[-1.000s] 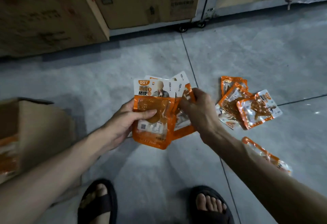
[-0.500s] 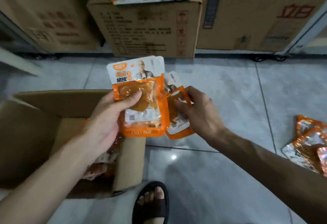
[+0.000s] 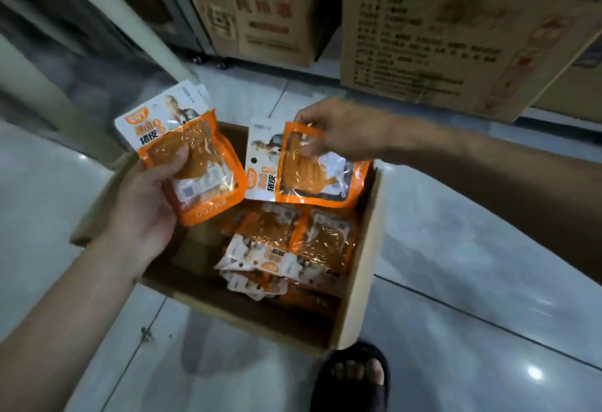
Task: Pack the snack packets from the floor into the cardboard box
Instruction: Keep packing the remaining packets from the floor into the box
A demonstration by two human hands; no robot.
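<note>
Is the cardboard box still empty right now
No, orange snack packets already lie piled inside the open cardboard box, below both hands.

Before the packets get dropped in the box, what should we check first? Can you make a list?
1. Left hand holds its packets firmly: ok.
2. Right hand pinches its packets: ok.
3. Both bundles are over the open cardboard box: ok.
4. Room left in the box beside the packed packets: ok, bare floor at its left.
5. The foot is clear of the box: ok.
6. More packets left on the floor: cannot tell.
</note>
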